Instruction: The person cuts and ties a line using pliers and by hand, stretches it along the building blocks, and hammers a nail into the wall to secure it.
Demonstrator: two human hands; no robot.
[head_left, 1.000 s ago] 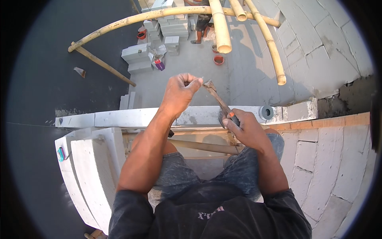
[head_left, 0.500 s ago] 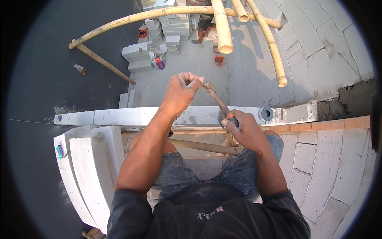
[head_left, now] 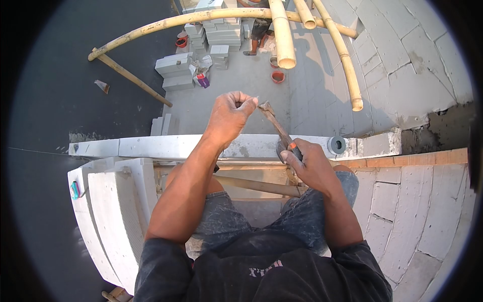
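Observation:
My left hand is raised above the white block wall, thumb and forefinger pinched together. A tiny pale bit shows at the fingertips, too small to name. My right hand is closed around a long, narrow tool with a worn brown shaft and an orange-and-black grip. Its blunt brown head slants up toward my left fingertips, with a slight gap between. A dark rounded piece beside the right thumb is partly hidden. Right of that hand, a grey ring lies on the wall top.
White blocks stand at my left, with a teal tape measure on one. Bamboo poles cross ahead. Below are stacked blocks, a red bucket and another person's legs. A block wall rises at right.
The view has shifted very slightly. Both hands and the tool keep nearly the same positions.

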